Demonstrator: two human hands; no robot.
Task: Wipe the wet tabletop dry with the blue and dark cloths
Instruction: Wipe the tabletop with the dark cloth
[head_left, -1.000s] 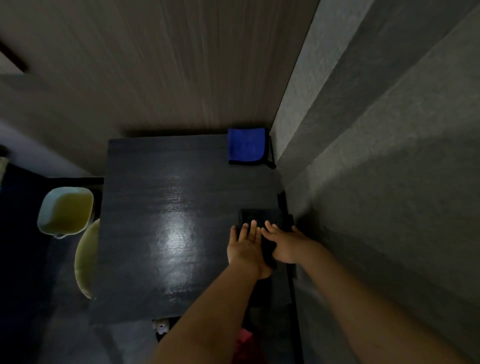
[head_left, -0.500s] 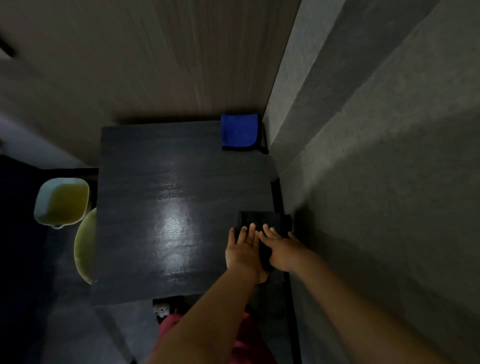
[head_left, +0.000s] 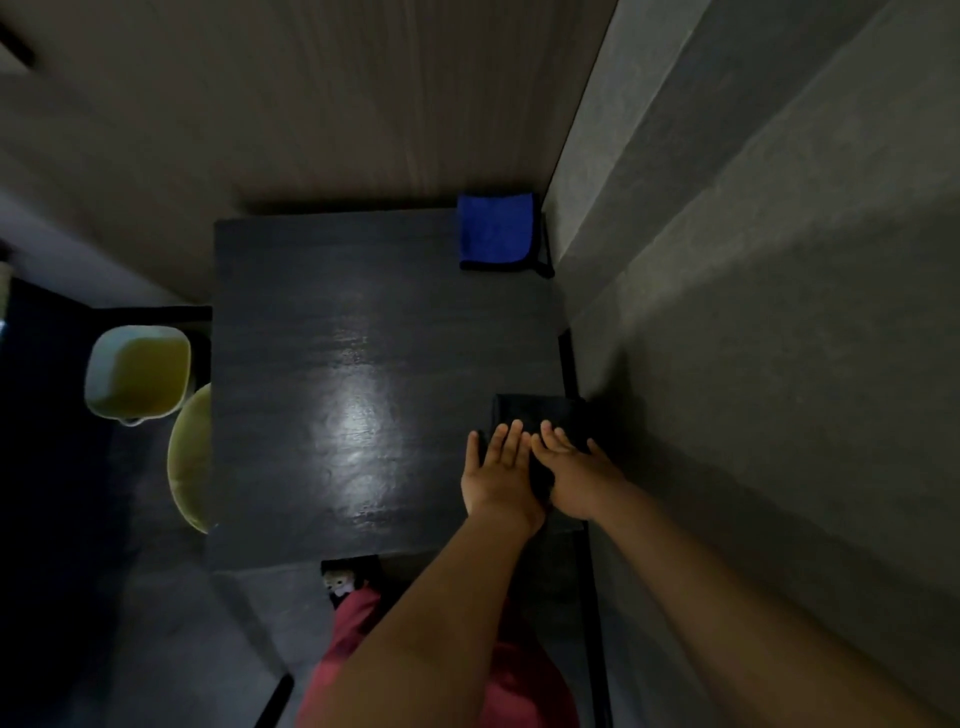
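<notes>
Both hands are staying planted on the dark cloth (head_left: 540, 415) just as they were a moment ago, barely shifting on the table's near right corner while the view itself is drifting a little. The left hand (head_left: 496, 475) is lying flat, fingers stretched forward and close together, its fingertips resting on the cloth's left edge and its palm on the bare tabletop (head_left: 332, 332). The right hand (head_left: 576, 475) is lying flat beside it, fingers spread loosely over the cloth, the two hands touching at the fingers. Neither hand is pinching or gripping anything; both are pressing down open-palmed. The dark cloth is sitting folded against the table's right edge, close to the grey wall (head_left: 753, 312). The blue cloth (head_left: 496, 228) is lying folded and untouched at the far right corner, well apart from the hands. A bright wet sheen is glinting across the middle of the tabletop. Off the table's left side, a pale tub (head_left: 137, 371) is standing on the floor and a yellow-green stool (head_left: 189, 462) is tucked against the table edge
</notes>
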